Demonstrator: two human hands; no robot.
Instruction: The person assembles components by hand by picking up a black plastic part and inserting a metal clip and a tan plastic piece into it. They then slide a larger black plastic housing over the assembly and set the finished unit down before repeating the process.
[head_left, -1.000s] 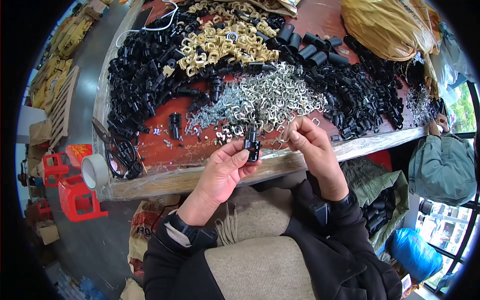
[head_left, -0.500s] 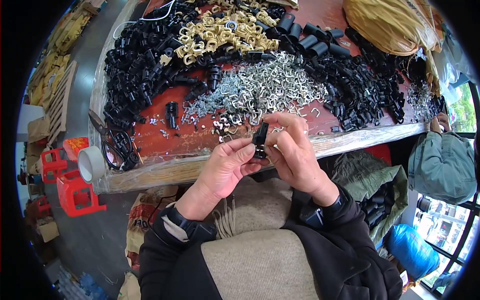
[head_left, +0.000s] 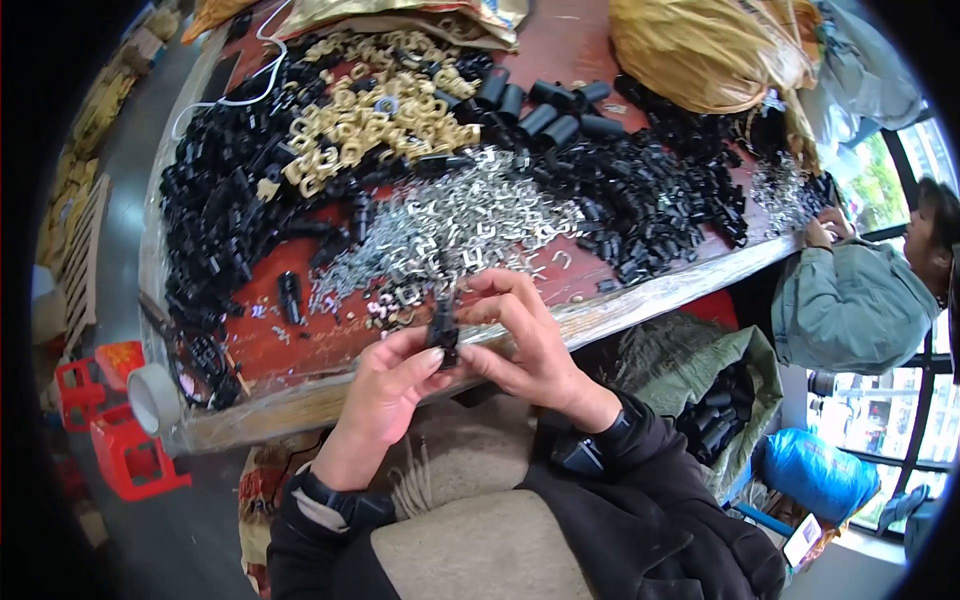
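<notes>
Black plastic part (head_left: 443,335) is held above the tabletop's (head_left: 262,352) near edge. Left hand (head_left: 390,382) is closed on it, thumb opposing fingers, apparently to steady it and leave its right side accessible. Right hand (head_left: 528,348) is half-curled against it; whether it grips anything smaller cannot be told. Metal clips (head_left: 490,220) lie just beyond, seemingly heaped for easy reach. Cream rings (head_left: 370,130) sit toward the far edge; tape roll (head_left: 155,398) is at the near left corner.
</notes>
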